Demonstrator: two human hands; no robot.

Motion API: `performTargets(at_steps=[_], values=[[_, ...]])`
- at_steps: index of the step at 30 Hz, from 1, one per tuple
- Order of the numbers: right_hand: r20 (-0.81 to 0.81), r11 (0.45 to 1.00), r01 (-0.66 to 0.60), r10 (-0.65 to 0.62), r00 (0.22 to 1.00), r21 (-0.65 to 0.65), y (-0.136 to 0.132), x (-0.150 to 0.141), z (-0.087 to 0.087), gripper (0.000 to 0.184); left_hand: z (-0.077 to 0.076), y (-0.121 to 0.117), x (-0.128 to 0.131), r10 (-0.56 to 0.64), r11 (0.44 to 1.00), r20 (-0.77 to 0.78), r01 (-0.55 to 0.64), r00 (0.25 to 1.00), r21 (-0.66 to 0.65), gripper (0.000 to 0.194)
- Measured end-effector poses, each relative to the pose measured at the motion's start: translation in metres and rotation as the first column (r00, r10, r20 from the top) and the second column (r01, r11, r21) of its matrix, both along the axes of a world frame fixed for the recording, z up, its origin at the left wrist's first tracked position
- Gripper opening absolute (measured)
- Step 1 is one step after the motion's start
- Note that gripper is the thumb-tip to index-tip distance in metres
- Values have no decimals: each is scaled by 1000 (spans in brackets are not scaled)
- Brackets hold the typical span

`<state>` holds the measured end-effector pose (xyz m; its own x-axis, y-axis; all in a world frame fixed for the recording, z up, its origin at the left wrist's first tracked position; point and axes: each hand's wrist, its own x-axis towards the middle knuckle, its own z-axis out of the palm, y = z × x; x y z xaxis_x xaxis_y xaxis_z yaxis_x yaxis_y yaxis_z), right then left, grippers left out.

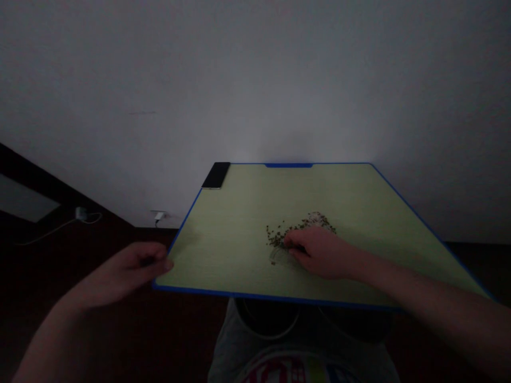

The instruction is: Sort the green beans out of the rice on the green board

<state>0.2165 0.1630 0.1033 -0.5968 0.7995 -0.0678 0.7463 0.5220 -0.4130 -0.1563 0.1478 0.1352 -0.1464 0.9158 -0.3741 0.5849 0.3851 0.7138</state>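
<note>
My right hand (317, 251) is over the table with its fingers pressed together, low among small brown bits (278, 238). Whatever those fingers pinch is too small or hidden to name. Farther back in the scatter lies a paler patch of bits (317, 217). A faint, thin curved mark shows on the tabletop just left of the hand. My left hand (136, 266) is at the near left corner of the pale folding table (239, 223), fingers curled and thumb tip overlapping the blue edge. What it holds, if anything, cannot be made out.
A black phone (216, 175) lies on the far left corner of the table. Two dark round containers, one with a pale rim (275, 337), are below the near edge, over my lap. A white charger (159, 216) is plugged into the wall (255, 80) behind.
</note>
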Motion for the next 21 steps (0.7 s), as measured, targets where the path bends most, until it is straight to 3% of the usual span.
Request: performTargets(at_steps=[2,5,7,10,14,21], values=[[4,1000,2,-2,1000,8,-1,0,1,12,2,42,5,-33,987,-213,66,976,149,30],[-1,1000,10,-10,1000,23,-3,-1,2,12,-8,116,20,71,937,-454,97,888,336,48],[7,999,20,-20,1000,26,-5,-1,3,12,-19,162,33,87,923,-548,140,832,359,51],[36,999,38,-38,999,21,-6,-2,3,13,-36,215,56,89,930,-638,166,765,328,40],[33,999,45,-44,998,-19,-7,-1,4,14,-53,251,79,76,951,-692,156,718,266,37],[23,996,57,-56,998,-62,-9,1,8,16,-59,274,87,77,964,-758,146,647,222,36]])
